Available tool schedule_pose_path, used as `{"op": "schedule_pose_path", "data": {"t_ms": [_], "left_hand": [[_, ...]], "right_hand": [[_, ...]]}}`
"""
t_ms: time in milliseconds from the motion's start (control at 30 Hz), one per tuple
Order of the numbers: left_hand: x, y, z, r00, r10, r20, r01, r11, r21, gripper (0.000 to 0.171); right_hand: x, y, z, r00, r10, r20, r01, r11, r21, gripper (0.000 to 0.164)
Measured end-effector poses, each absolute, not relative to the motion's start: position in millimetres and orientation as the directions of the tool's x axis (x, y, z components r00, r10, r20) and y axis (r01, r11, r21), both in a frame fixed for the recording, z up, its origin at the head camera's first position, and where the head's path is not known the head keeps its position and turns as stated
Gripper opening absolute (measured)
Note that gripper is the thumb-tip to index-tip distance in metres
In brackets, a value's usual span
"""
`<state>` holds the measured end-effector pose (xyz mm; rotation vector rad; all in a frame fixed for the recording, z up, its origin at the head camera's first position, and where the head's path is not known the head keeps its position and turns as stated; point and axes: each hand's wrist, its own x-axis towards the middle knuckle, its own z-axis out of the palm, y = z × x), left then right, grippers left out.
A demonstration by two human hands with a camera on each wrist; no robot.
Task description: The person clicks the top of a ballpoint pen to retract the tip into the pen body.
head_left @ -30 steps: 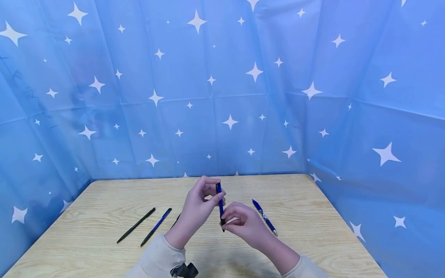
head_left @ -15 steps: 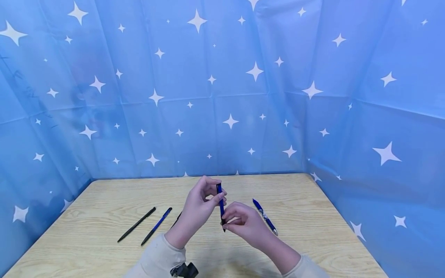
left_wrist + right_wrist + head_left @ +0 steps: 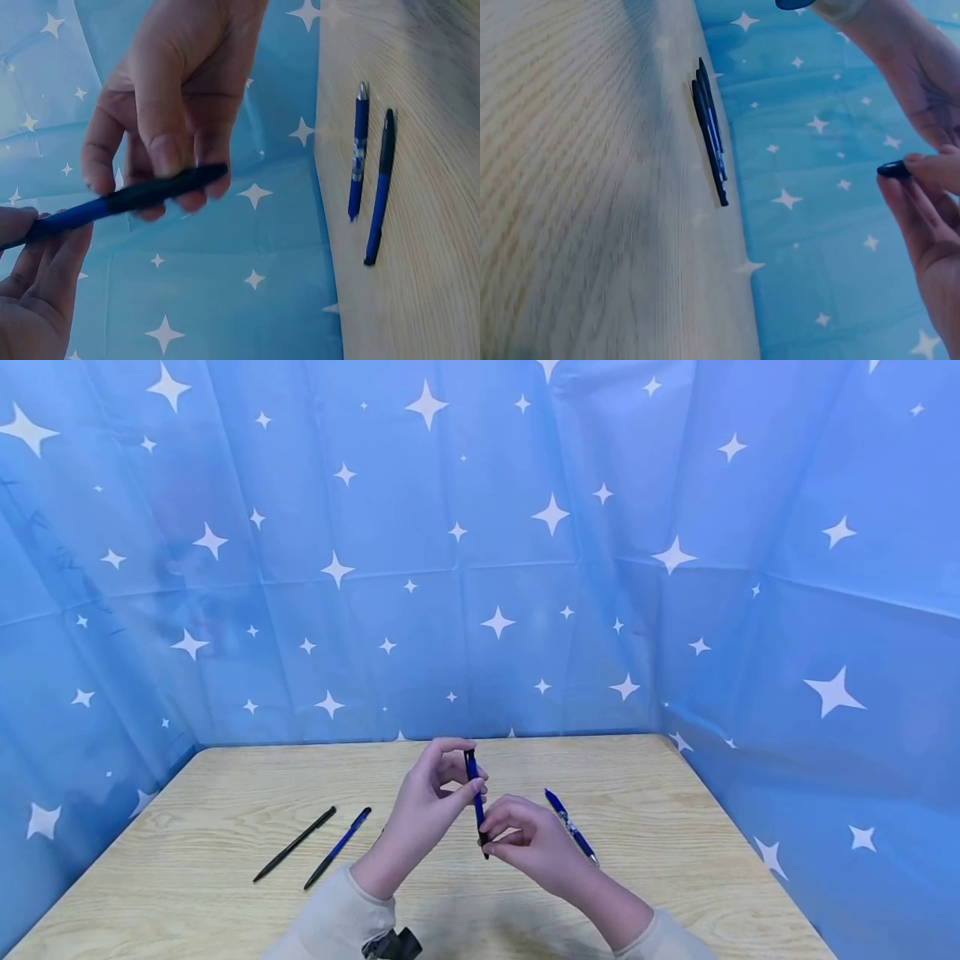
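A blue pen with black ends (image 3: 477, 789) is held between both hands above the table, nearly upright. My left hand (image 3: 423, 810) grips its upper part between thumb and fingers, the index finger over the top end. Lower down, my right hand (image 3: 528, 843) pinches the black grip near the tip. Seen from the left wrist, the pen (image 3: 112, 202) lies slantwise between the left hand (image 3: 37, 300) and the right hand (image 3: 176, 90). In the right wrist view only a dark end of the pen (image 3: 892, 169) shows between the fingers.
On the wood-grain table (image 3: 225, 802) lie a black pen (image 3: 294, 845) and a blue-black pen (image 3: 337, 849) at left. A blue patterned pen (image 3: 572, 828) lies at right. Another blue-black pen (image 3: 381, 187) appears in the left wrist view. A starry blue curtain (image 3: 450, 568) encloses the table.
The held pen's top has tilted slightly left and its tip slightly right. My left hand has shifted a little left, covering more of a dark pen behind its wrist.
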<state>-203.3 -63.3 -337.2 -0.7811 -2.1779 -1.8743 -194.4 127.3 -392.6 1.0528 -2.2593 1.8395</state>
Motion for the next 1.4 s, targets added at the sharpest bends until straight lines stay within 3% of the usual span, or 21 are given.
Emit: {"op": "schedule_pose_path", "data": {"t_ms": [233,567,733,967,1400], "left_hand": [[-204,-77,-338,-0.848,0.294,0.440,0.503,0.187,0.844,0.055],[-208,-111,-353,-0.872,0.346,0.347,0.460,0.336,0.822,0.049],[-209,-128,-362,-0.884,0.341,0.319,0.445,0.411,0.796,0.048],[-204,-158,-369,-0.898,0.353,0.264,0.430,0.575,0.696,0.041],[-204,-207,-384,-0.918,0.344,0.197,0.395,0.752,0.528,0.039]], "right_hand": [[-197,143,-395,-0.731,-0.488,0.477,-0.594,0.110,-0.797,0.024],[-199,172,-399,-0.836,-0.416,0.358,-0.479,0.233,-0.847,0.023],[-201,190,-403,-0.854,-0.395,0.338,-0.455,0.253,-0.854,0.025],[-207,215,-413,-0.869,-0.390,0.304,-0.421,0.262,-0.868,0.029],[-222,264,-425,-0.931,-0.311,0.190,-0.320,0.445,-0.837,0.032]]}}
